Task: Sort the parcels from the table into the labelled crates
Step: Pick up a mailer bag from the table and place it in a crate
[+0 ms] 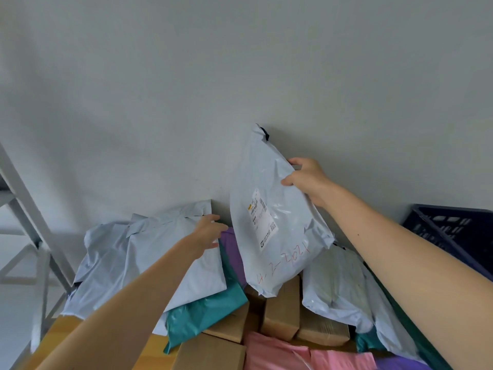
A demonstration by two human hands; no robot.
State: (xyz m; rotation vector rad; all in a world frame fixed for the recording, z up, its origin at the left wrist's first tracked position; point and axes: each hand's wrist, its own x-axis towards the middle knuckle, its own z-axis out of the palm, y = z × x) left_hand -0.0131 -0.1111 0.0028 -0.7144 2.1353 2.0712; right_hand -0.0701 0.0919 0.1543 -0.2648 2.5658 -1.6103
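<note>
Glossy plastic mailer (cardboard boxes)

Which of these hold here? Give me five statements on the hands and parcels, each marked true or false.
1. The right hand holds up a pale bag with a printed label. True.
2. The left hand grips the pink bag. False: its fingers are straight and hold nothing; the pink bag lies untouched.
3. Red handwriting marks the held bag. True.
4. The dark crate stands at the left. False: it is at the right.
5. Some cardboard boxes lie among the bags. True.
</note>
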